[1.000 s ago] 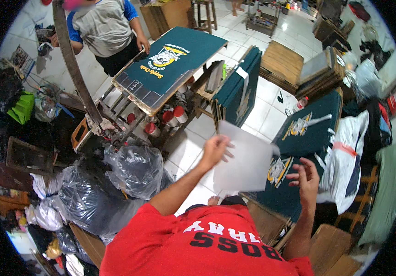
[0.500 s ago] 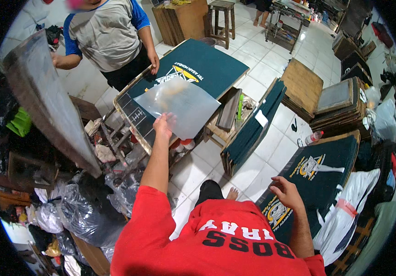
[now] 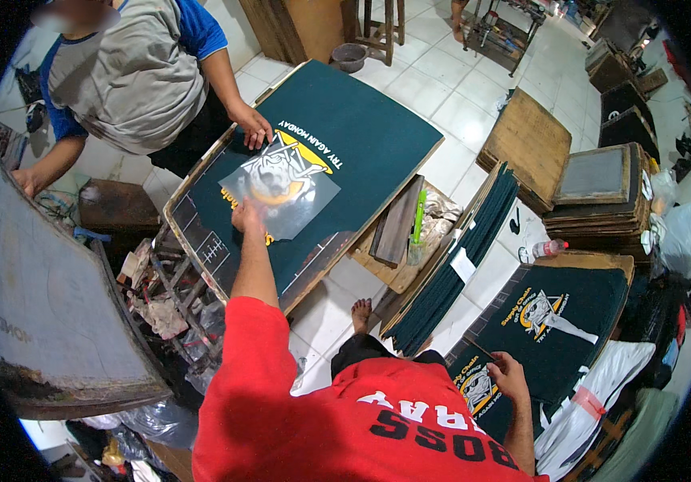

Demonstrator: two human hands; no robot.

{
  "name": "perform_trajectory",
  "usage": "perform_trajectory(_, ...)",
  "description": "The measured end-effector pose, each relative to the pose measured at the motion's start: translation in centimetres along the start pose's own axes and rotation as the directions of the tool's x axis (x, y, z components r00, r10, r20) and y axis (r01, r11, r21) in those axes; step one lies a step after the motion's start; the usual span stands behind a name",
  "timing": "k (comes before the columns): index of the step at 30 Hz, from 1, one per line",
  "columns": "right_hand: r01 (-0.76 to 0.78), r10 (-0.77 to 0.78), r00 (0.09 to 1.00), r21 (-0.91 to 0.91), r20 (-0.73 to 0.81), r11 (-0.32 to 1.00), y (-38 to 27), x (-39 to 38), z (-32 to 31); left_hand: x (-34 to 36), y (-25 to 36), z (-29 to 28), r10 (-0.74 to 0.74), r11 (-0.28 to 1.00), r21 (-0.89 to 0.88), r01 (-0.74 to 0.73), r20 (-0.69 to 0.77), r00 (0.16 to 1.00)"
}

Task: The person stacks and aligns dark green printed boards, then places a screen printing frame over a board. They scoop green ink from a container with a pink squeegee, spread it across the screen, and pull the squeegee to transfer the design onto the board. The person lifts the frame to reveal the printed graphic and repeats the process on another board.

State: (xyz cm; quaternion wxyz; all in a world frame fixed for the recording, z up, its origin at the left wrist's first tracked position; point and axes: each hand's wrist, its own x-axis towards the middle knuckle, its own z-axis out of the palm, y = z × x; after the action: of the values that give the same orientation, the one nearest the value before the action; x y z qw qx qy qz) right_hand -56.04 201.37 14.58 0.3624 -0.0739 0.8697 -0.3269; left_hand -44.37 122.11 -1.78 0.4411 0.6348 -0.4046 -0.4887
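Left hand [image 3: 250, 215] is pinching a clear sheet [image 3: 297, 204] over the left green panel [image 3: 373, 128]; right hand [image 3: 509, 377] is resting half-open, hold unclear. Seemingly light, pliable, slick, the sheet is favouring edge grips.

Sheet [image 3: 301, 207] on board [image 3: 385, 145], left hand [image 3: 247, 218] at sheet's near edge. Co-worker [image 3: 128, 76] left of board, screen frame [image 3: 64, 337] nearer, also left. Bowl [image 3: 350, 56] behind board. Right of board: bench [image 3: 393, 275], panel stack [image 3: 483, 229], then bottle [image 3: 548, 248].

Just a red short-sleeve tee [image 3: 313, 418], chunky white-and-black lettering [image 3: 430, 442] in 2 rows around 5 o'clock, black bottoms [image 3: 360, 348]
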Motion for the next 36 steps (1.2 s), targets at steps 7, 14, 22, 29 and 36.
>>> perform_trajectory(7, -0.056, 0.035, 0.989, 0.141, 0.146, 0.988, 6.6, 10.1, -4.0, -14.1, 0.5, -3.3, 0.518, 0.713, 0.613, -0.339, -0.136, 0.845)
perform_trajectory(14, -0.062, 0.098, 0.977, -0.188, 0.188, 0.980, 18.6, 20.6, -15.4, -35.5, -0.6, -1.8, 0.691, 0.526, 0.612, -0.590, 0.097, 0.716)
perform_trajectory(22, -0.061, 0.062, 0.993, -0.007, 0.100, 0.998, 19.1, 25.8, -28.3, -50.7, 2.4, 9.5, 0.574, 0.542, 0.494, -0.680, 0.373, 0.729)
perform_trajectory(29, 0.154, -0.151, 0.974, -0.002, 0.169, 0.988, 14.5, 32.2, -32.3, -59.3, 3.3, 19.6, 0.613, 0.494, 0.304, -0.815, 0.543, 0.574)
perform_trajectory(36, 0.137, -0.136, 0.988, -0.004, 0.070, 0.991, 19.3, 45.3, -39.1, -64.4, 3.7, 34.8, 0.678, 0.502, 0.067, -0.862, 0.588, 0.441)
